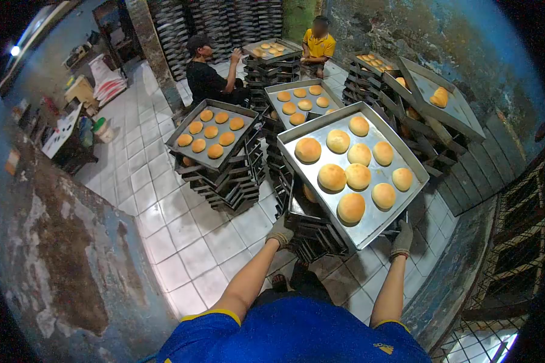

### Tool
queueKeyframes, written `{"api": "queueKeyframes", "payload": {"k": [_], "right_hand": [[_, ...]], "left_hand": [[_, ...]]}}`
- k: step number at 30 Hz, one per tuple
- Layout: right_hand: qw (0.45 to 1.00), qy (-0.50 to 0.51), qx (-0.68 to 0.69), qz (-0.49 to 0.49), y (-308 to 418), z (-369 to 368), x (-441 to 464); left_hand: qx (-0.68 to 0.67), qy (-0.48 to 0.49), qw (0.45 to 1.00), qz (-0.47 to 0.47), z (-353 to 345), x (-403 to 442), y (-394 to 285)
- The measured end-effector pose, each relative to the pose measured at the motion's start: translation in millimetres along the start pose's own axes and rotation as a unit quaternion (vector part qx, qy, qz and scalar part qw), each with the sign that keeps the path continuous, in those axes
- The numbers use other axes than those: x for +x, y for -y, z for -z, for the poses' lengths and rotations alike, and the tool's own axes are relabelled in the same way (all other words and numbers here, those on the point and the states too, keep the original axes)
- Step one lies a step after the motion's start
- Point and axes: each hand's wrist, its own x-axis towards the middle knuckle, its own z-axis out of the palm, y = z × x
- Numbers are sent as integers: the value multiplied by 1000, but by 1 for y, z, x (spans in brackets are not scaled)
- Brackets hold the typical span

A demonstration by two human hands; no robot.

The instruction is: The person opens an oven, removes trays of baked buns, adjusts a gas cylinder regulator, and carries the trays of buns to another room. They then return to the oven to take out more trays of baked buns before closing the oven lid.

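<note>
A large silver baking tray of round golden buns rests askew on top of a stack of dark trays in front of me. My left hand, in a knitted glove, grips the near left edge of a dark tray just below the silver one. On the right, my gloved right hand is closed at the other side of that lower tray. Fingers of both hands are partly hidden by the tray edges. Another bun tray sits directly behind.
Left of me stands a stack of trays topped with buns. More stacks line the right wall, one tilted tray holding bread. Two people, in black and yellow, sit behind. White floor tiles lie to the left.
</note>
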Motion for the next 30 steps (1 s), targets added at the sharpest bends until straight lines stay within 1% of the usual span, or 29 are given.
{"api": "queueKeyframes", "payload": {"k": [3,5,10,11,12,14,15,16,17,18,19,21,23,24,26,27,29,30], "right_hand": [[999,-14,-13,29,-21,12,21],[1000,-7,-2,17,-20,13,20],[1000,11,13,-1,-14,9,13],[1000,-7,4,7,-15,8,13],[1000,-25,-6,15,-15,8,14],[1000,-26,-10,12,-6,1,6],[1000,-26,-14,9,2,-4,-2],[1000,-26,-14,9,10,-7,-8],[1000,-19,-10,-18,19,-11,-15],[999,-11,-6,-46,24,-13,-19],[999,-12,-5,-46,14,-5,-11],[1000,-7,-24,-12,2,3,1],[999,-14,-37,4,-6,7,4],[998,-21,-51,20,-5,4,8],[999,-23,-38,8,-2,1,3],[999,-24,-24,-4,-2,2,3],[1000,-19,-6,-10,-3,1,3],[1000,-15,12,-15,-5,1,5]], "left_hand": [[-15,10,1000,9,3,-2,-7],[-19,3,1000,23,1,-1,-2],[8,9,1000,4,-6,9,16],[12,10,1000,2,-6,9,16],[11,10,1000,2,-4,6,10],[-11,-4,1000,7,2,-3,-8],[-11,-4,1000,7,2,-2,-5],[20,8,1000,12,2,2,0],[50,21,998,17,1,4,6],[50,21,998,16,2,3,2],[59,23,998,8,5,1,-6],[68,24,997,0,8,-2,-12],[66,-8,998,-14,6,-4,-11],[66,-7,998,-14,4,1,-11],[48,-3,998,-43,5,0,-11],[48,-3,998,-43,6,-3,-13],[-6,7,1000,4,8,-8,-17],[-6,8,1000,3,4,-3,-6]]}}
